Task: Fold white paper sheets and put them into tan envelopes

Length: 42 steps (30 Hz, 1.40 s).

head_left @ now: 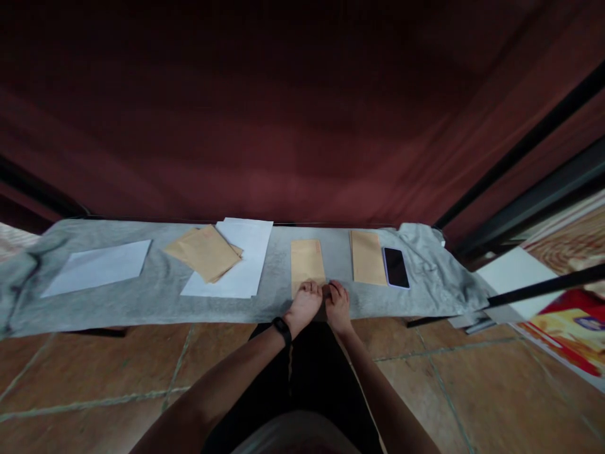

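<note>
A brown envelope [307,261] lies upright on the grey cloth [155,296] in front of me. My left hand [305,302], with a black band on the wrist, rests on the envelope's near end with its fingers curled down. Right beside it, my right hand [337,304] presses the same near edge, fingers bent. Both hands touch the envelope close together. What the fingertips do underneath is too small to make out.
A second brown envelope [367,257] and a black phone [396,267] lie to the right. A pile of brown envelopes [205,252] rests on white sheets [246,265]; another white sheet [99,267] lies far left. Dark red curtain behind, tiled floor below.
</note>
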### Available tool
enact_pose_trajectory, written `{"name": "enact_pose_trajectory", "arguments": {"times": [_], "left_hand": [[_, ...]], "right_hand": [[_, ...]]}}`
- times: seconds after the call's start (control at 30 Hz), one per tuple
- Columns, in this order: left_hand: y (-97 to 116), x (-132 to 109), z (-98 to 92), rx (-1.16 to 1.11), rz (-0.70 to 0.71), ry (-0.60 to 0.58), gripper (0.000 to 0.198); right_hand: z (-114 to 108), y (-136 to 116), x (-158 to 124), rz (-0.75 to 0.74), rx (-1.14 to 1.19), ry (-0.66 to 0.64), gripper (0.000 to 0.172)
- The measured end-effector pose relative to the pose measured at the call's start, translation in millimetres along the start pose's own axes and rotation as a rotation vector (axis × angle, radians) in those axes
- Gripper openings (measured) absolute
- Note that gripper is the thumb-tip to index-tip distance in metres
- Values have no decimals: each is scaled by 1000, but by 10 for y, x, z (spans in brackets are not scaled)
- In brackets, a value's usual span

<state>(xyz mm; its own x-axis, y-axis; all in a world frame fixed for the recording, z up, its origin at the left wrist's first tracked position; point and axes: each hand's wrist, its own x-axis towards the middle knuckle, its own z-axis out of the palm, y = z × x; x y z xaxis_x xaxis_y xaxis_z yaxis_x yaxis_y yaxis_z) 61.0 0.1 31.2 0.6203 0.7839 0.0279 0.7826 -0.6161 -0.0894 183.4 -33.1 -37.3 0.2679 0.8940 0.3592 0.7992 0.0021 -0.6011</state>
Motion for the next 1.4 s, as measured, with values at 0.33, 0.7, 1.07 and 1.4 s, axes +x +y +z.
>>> {"name": "enact_pose_trajectory", "arguments": {"times": [0.33,0.7,1.07,1.4], "left_hand": [[143,81,-197,-146,-138,3,38],[-406,27,-400,-1441,-771,412,13],[-193,-258,50,-1898,-1084,249,15],[-170,-558,83,-1147,-490,290,38]], "right_hand": [[-17,-97,224,169,491,1,35],[-355,-341,176,131,564,10,44],[-188,-398,-175,-378,-38,-304,48],[-163,-219,-239,-379,-189,-253,50]]}}
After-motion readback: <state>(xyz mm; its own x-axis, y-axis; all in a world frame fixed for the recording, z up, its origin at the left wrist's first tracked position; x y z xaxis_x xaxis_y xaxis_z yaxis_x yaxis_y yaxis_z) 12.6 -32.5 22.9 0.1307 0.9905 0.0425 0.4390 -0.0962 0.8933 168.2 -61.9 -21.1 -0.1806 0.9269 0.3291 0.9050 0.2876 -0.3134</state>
